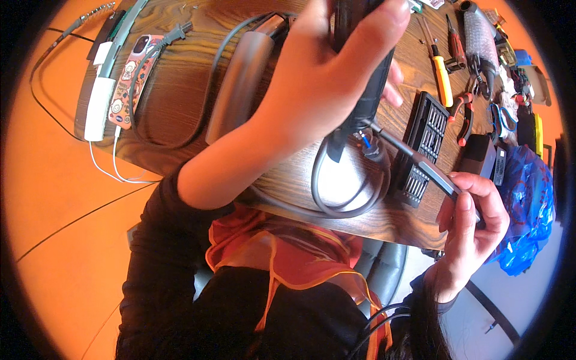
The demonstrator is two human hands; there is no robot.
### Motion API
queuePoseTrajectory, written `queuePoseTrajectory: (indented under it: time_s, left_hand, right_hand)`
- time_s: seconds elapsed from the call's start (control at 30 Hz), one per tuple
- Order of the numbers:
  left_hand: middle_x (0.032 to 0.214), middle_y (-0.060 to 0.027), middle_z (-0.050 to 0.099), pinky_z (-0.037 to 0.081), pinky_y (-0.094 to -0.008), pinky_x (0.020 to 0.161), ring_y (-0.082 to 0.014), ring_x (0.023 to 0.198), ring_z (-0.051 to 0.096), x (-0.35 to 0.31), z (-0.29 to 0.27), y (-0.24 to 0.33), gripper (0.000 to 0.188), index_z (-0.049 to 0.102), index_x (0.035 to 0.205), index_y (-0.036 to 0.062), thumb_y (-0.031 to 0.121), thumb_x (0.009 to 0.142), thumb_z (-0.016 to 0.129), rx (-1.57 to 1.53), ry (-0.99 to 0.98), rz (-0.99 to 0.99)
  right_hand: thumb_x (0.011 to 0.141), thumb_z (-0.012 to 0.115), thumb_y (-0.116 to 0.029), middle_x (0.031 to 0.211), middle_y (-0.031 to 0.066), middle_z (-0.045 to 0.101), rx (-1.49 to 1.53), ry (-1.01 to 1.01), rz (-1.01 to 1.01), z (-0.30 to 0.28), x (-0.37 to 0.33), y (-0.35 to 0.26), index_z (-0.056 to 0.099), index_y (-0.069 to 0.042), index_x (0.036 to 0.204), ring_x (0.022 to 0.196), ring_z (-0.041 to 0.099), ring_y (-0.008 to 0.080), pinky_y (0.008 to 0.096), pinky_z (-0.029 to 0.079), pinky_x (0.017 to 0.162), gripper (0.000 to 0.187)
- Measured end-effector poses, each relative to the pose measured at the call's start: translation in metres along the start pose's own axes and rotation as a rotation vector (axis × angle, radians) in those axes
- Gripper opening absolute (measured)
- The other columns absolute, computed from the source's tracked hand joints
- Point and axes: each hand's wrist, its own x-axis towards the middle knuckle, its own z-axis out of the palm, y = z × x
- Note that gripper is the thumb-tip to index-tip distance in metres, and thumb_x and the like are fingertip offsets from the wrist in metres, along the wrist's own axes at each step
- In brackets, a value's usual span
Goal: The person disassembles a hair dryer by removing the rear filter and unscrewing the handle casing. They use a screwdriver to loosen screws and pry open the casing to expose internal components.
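Note:
My left hand (318,84) is wrapped round a long black casing (367,102), raised over the table and running out of the top of the view. At the casing's lower end a short blue wire (366,141) shows beside a looped dark power cord (316,186). A slim grey screwdriver (433,173) is pinched in the fingers of my right hand (471,225). Its tip meets the casing's lower end; whether it sits in a screw cannot be made out. Under my left wrist lies a smooth grey-brown tube (240,84), partly hidden by the forearm.
A black screwdriver bit case (425,141) lies right of the casing. Beyond it are a yellow-handled screwdriver (442,81), red-handled pliers (462,117) and a bubble-wrapped tool (480,45). A blue plastic bag (525,204) bulges at the right. A patterned phone (129,84) lies left.

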Motion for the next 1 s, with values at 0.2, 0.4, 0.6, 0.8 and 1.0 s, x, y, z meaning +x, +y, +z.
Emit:
queuePoseTrajectory:
  time_s: [0.2, 0.4, 0.6, 0.8, 1.0]
  left_hand:
    - [0.07, -0.0102, 0.051, 0.048, -0.0301, 0.046, -0.0176, 0.055, 0.053, -0.003, -0.007, -0.01, 0.035, 0.037, 0.1, 0.0076, 0.039, 0.085, 0.043, -0.003, -0.049, -0.152]
    - [0.08, -0.0133, 0.05, 0.051, -0.0354, 0.055, -0.0235, 0.06, 0.057, 0.003, -0.017, -0.006, 0.036, 0.029, 0.109, 0.006, 0.022, 0.083, 0.048, -0.321, -0.333, -0.245]
    - [0.079, -0.0103, 0.048, 0.051, -0.0323, 0.047, -0.0183, 0.058, 0.056, 0.0, -0.006, -0.008, 0.036, 0.029, 0.114, 0.0087, 0.029, 0.087, 0.043, -0.286, -0.34, -0.23]
    - [0.075, -0.008, 0.049, 0.043, -0.0237, 0.037, -0.0125, 0.049, 0.052, 0.0, -0.009, -0.011, 0.036, 0.031, 0.117, 0.0099, 0.032, 0.089, 0.038, -0.15, -0.312, -0.195]
    - [0.074, -0.0099, 0.048, 0.038, -0.0194, 0.031, -0.012, 0.043, 0.049, -0.002, -0.004, -0.014, 0.037, 0.034, 0.111, 0.0088, 0.039, 0.09, 0.032, -0.008, -0.308, -0.148]
  right_hand:
    - [0.085, 0.051, -0.011, 0.054, 0.0004, 0.053, 0.093, -0.195, 0.225, -0.008, 0.014, -0.012, 0.058, 0.004, 0.094, 0.043, 0.045, 0.0023, 0.0139, 0.032, 0.038, 0.02]
    - [0.086, 0.049, -0.013, 0.051, 0.0026, 0.054, 0.237, -0.307, 0.216, -0.03, 0.024, -0.017, 0.058, 0.007, 0.093, 0.036, 0.038, 0.0008, 0.0137, 0.027, 0.034, 0.023]
    - [0.084, 0.051, -0.013, 0.056, 0.0003, 0.054, 0.104, -0.309, 0.228, -0.031, 0.02, -0.022, 0.058, 0.007, 0.094, 0.042, 0.039, 0.0015, 0.0147, 0.029, 0.039, 0.023]
    - [0.085, 0.045, -0.005, 0.058, -0.0033, 0.051, 0.247, -0.503, 0.316, -0.017, 0.018, -0.023, 0.053, 0.002, 0.11, 0.045, 0.036, -0.0007, 0.0148, 0.024, 0.041, 0.027]
    - [0.085, 0.044, -0.001, 0.058, -0.0035, 0.05, 0.392, -0.584, 0.553, -0.016, 0.025, -0.025, 0.051, 0.001, 0.113, 0.043, 0.033, -0.0021, 0.014, 0.021, 0.038, 0.029]
